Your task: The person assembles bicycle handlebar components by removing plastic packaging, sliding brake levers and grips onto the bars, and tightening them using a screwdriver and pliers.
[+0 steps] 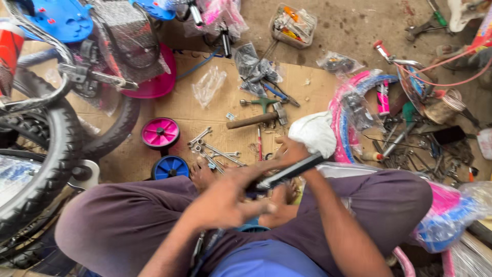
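1. Near the bottom middle, the left hand (225,197) and right hand (289,154) both grip a dark bar (289,173).
2. Brown cardboard (205,115) covers the dirty floor (359,31) above.
3. A hammer (259,118) lies there.

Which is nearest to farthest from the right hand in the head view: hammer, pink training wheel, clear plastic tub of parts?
From the right hand:
1. Hammer, just ahead on the cardboard.
2. Pink training wheel, off to the left.
3. Clear plastic tub, far ahead.
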